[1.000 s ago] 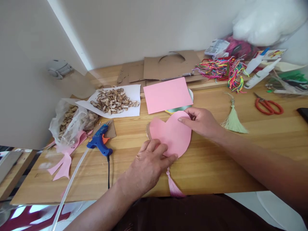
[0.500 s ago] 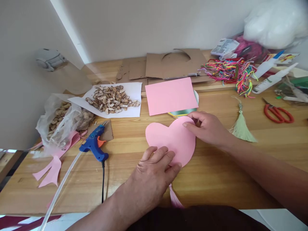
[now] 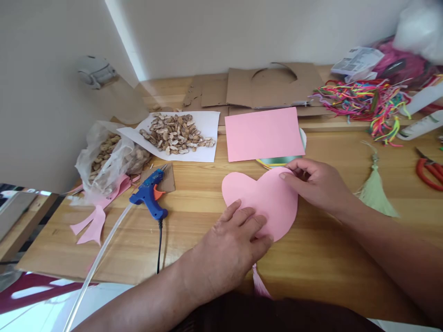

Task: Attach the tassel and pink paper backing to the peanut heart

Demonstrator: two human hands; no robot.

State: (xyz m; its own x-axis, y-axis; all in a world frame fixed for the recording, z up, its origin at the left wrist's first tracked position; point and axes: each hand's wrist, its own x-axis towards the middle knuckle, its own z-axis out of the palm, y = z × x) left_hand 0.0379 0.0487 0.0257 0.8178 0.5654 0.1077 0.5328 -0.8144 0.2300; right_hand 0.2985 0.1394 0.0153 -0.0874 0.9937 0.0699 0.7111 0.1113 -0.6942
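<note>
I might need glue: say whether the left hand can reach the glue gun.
Likely yes: nothing visible blocks the left hand from the glue gun, though that hand rests on the pink heart.

On the counter I count one heart-shaped pink sheet, mid-frame, and one rectangular pink sheet above it. Tassels number two: pink tassel, lower centre; pale green tassel, right. Glue gun, one; clear stick, one. Plastic bag, one, left. Bottles, two, right edge. Scissors, one pair. Cardboard pieces, at least three, upper centre. Peanut shells: too many to count.
</note>
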